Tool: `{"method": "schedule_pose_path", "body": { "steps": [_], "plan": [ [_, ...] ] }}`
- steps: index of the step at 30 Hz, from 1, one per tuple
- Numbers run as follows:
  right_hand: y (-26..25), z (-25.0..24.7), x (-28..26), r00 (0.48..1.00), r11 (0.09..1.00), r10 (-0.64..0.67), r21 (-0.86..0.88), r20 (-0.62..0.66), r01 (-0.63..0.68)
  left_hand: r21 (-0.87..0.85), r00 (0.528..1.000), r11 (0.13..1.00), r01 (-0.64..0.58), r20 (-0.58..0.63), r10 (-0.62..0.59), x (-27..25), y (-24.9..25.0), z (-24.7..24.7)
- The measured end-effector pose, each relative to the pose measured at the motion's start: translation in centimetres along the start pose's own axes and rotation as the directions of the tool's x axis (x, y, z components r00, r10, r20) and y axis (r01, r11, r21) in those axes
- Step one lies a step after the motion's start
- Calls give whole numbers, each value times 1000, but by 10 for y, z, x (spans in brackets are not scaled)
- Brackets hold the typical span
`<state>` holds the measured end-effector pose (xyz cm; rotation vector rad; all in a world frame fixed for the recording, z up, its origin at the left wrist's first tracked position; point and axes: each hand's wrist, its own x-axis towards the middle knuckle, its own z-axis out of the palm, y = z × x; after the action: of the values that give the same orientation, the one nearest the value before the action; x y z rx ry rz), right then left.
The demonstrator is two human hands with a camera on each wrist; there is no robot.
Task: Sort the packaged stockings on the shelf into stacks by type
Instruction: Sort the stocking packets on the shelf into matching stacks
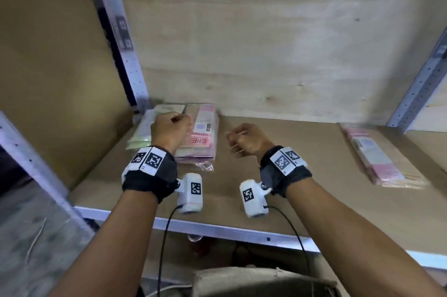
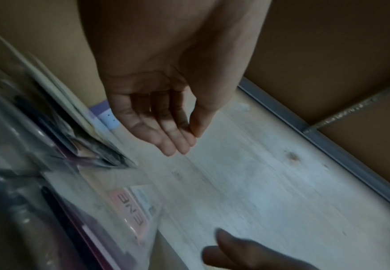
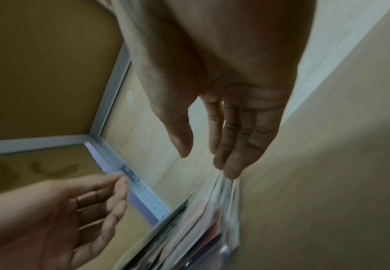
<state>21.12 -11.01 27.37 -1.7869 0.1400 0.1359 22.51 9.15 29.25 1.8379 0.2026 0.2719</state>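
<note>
Two stacks of packaged stockings lie at the shelf's back left: a pale green stack [image 1: 145, 127] and, to its right, a pink stack [image 1: 205, 137] with an "ENE" label. A third, pink stack [image 1: 384, 166] lies at the far right. My left hand [image 1: 179, 122] hovers over the two left stacks, fingers loosely curled, holding nothing; the left wrist view shows its empty palm [image 2: 184, 142] beside the pale packs [image 2: 57, 87] and the labelled pack [image 2: 129, 210]. My right hand [image 1: 235, 139] hangs just right of the pink stack, empty, its relaxed fingers [image 3: 228, 169] near clear pack edges [image 3: 212, 228].
The brown shelf board [image 1: 302, 188] runs between the left and right stacks. Pale wood panelling closes the back, and a perforated metal upright [image 1: 121, 38] stands at the left. A white metal rail [image 1: 217, 226] edges the front, with dim objects below it.
</note>
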Motion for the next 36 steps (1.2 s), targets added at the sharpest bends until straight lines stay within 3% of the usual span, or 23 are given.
{"method": "schedule_pose_path", "body": {
  "steps": [6, 13, 17, 20, 24, 30, 33, 36],
  "plan": [
    [-7, 62, 45, 1000, 976, 19, -216, -14, -22, -97, 1000, 995, -20, 12, 21, 1, 1, -11],
    [0, 31, 41, 992, 943, 129, -311, 1, -122, -94, 992, 995, -22, 121, 34, -7, 8, -3],
    [6, -14, 15, 994, 990, 91, -116, 65, -84, -26, 993, 1000, -16, 121, 19, -8, 8, 4],
    [10, -53, -17, 997, 999, 21, -30, 70, -19, 121, 995, 992, -46, 94, 35, -12, 8, 15],
    [21, -109, -60, 993, 999, -17, 35, 121, 13, 288, 984, 953, -92, 171, 43, -17, 11, 33],
    [51, -160, -90, 1000, 989, 15, 147, -17, -12, 113, 928, 993, -26, 371, -18, -41, 13, 71],
    [62, -177, -90, 992, 950, 74, 311, -100, -39, -48, 901, 994, 101, 428, -71, -50, 12, 88],
    [66, -190, -89, 984, 853, 110, 522, -137, -23, -181, 885, 962, 204, 454, -103, -58, 16, 99]
  ]
}}
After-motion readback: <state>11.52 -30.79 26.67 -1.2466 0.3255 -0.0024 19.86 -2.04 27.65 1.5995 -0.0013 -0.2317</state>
